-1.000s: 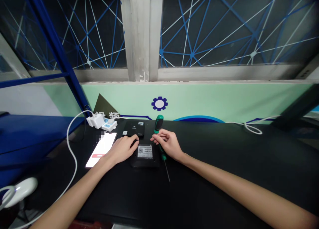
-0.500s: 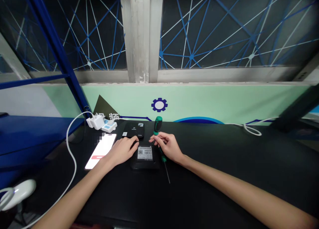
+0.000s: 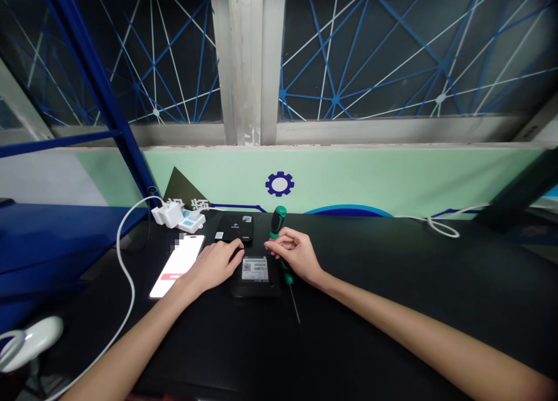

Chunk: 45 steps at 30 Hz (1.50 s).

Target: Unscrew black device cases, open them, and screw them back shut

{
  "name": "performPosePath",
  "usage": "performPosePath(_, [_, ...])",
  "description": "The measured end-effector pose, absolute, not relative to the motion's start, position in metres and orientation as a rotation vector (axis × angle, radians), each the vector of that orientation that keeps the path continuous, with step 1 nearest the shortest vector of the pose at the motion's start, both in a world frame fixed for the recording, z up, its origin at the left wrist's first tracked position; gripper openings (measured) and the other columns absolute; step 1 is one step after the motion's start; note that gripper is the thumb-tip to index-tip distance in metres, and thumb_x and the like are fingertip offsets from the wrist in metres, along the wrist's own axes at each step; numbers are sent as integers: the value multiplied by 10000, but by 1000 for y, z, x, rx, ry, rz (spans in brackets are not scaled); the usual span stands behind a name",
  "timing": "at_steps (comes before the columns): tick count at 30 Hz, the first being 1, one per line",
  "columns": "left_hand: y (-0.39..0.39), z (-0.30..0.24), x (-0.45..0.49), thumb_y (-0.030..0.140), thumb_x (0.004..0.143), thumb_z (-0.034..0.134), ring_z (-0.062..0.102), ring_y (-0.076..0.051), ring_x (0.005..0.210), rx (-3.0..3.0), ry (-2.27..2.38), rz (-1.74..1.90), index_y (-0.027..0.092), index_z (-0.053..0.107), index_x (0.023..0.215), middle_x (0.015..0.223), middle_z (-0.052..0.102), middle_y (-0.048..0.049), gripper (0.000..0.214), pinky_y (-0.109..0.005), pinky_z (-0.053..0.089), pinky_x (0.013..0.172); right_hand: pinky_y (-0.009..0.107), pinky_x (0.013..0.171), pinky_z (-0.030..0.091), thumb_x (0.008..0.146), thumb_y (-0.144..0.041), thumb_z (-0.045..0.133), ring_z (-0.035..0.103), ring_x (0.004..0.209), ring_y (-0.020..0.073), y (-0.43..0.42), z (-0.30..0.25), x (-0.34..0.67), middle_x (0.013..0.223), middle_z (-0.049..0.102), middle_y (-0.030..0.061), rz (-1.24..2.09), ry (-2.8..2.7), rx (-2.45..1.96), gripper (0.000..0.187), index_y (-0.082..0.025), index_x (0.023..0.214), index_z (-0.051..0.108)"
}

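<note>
A flat black electronic box [image 3: 255, 287] with a white printed label faces up on the black table. My left hand [image 3: 218, 260] is closed on its upper left corner, fingers bent and the thumb at the edge. In my right hand [image 3: 297, 253] the fingers pinch a screwdriver [image 3: 278, 221] with a green and black handle just below the handle. It stands nearly upright over the box's upper right corner; its tip is hidden by the fingers. A second green-handled screwdriver [image 3: 288, 278] lies beside the box, partly under my right hand, its thin shaft pointing toward me.
Behind the box lies a black case cover [image 3: 234, 228]. A phone with a lit screen [image 3: 178, 264] is left of my left hand. White chargers [image 3: 169, 214] sit on a power strip [image 3: 192, 221]. A white cable [image 3: 127, 273] curves down the left side; another cable [image 3: 442, 229] lies back right.
My right hand and the upright screwdriver have shifted slightly to the right. My left hand keeps its place on the box, and the second screwdriver lies almost the same.
</note>
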<state>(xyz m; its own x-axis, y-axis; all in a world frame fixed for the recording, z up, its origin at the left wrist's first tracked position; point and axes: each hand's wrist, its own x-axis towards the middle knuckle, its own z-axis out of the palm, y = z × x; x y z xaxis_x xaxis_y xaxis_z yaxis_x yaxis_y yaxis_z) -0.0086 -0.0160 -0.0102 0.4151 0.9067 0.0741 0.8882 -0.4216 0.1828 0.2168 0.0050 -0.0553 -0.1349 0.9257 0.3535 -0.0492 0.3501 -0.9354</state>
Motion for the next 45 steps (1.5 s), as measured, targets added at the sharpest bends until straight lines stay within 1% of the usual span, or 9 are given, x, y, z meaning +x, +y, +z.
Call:
performPosePath(5, [-17, -9, -8, 420, 1028, 318, 701, -274, 821, 2538, 1633, 236, 248, 608, 1175, 817, 708, -57, 367, -339, 462, 725, 269, 515, 556, 692, -506, 839, 684, 573, 173, 2, -51, 216, 710, 753, 60, 1078, -1430, -860, 410, -188, 698, 579])
performPosePath(11, [-17, -9, -8, 412, 1021, 315, 697, -268, 826, 2542, 1630, 233, 250, 615, 1154, 847, 714, -57, 366, -337, 466, 730, 262, 529, 547, 759, -494, 788, 682, 599, 164, 3, -52, 216, 786, 772, 89, 1104, -1456, -840, 361, -176, 738, 618])
performPosePath(18, [-16, -10, -9, 433, 1025, 307, 696, -270, 798, 2545, 1626, 234, 253, 612, 1165, 815, 707, -51, 380, -328, 447, 706, 262, 563, 543, 845, -470, 718, 651, 601, 140, 4, -56, 218, 822, 771, 78, 1050, -1525, -818, 306, -170, 803, 676])
performPosePath(23, [-16, -9, -9, 419, 1030, 307, 697, -273, 792, 2555, 1610, 233, 249, 608, 1144, 820, 709, -51, 364, -328, 437, 692, 278, 568, 545, 875, -463, 684, 640, 609, 147, 0, -53, 218, 836, 761, 81, 1027, -1564, -820, 297, -170, 827, 695])
performPosePath(27, [-17, -9, -9, 424, 1032, 313, 699, -273, 787, 2550, 1612, 237, 249, 608, 1145, 813, 709, -50, 362, -329, 442, 694, 267, 569, 547, 898, -469, 651, 654, 641, 151, -1, -51, 217, 850, 744, 79, 999, -1607, -816, 311, -163, 884, 704])
performPosePath(30, [-16, -10, -9, 429, 1034, 307, 702, -277, 809, 2555, 1607, 237, 249, 604, 1159, 825, 713, -52, 369, -334, 451, 711, 257, 563, 551, 875, -476, 680, 655, 638, 152, 1, -51, 216, 762, 704, 47, 991, -1607, -821, 315, -162, 887, 703])
performPosePath(33, [-15, -12, -9, 433, 1033, 307, 704, -278, 828, 2559, 1612, 227, 253, 603, 1163, 854, 719, -54, 370, -336, 458, 727, 258, 567, 559, 796, -473, 766, 654, 612, 154, 3, -52, 216, 671, 670, 14, 1030, -1559, -833, 315, -169, 816, 684])
performPosePath(38, [-15, -13, -10, 441, 1027, 306, 705, -290, 871, 2547, 1630, 226, 257, 602, 1179, 858, 717, -57, 380, -343, 468, 753, 259, 547, 541, 690, -452, 854, 672, 598, 164, 6, -52, 217, 708, 744, 34, 1141, -1426, -845, 367, -190, 737, 602])
performPosePath(45, [-16, -10, -9, 436, 1025, 306, 705, -280, 840, 2544, 1628, 229, 246, 612, 1174, 850, 718, -60, 389, -341, 472, 738, 261, 570, 524, 769, -457, 791, 670, 617, 154, 5, -51, 217, 804, 775, 81, 1157, -1455, -836, 325, -177, 764, 627])
